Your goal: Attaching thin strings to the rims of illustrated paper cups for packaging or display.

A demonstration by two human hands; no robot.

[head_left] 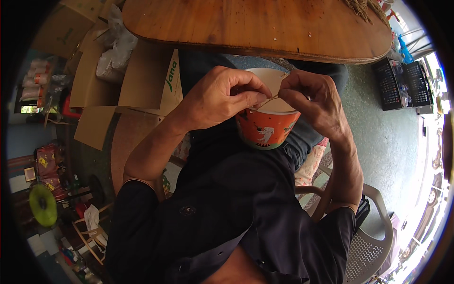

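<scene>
An orange paper tub [266, 127] with a white inside and a printed animal figure rests on my lap between my legs. Over its rim, both hands pinch a thin, tan, dry-looking strand [271, 98]; whether it is a stalk or a pod is too small to tell. My left hand [231, 97] has its thumb and forefinger closed on one end. On the other end, the fingers of my right hand [312, 97] are closed, partly covering the tub's right rim. The tub's bottom inside is hidden from view.
A wooden table [255, 26] stands just ahead, with a bundle of dry stalks [363, 8] at its far right. Open cardboard boxes [142, 78] are on the left. Black crates [402, 85] sit on the floor at right. I sit in a plastic chair [373, 241].
</scene>
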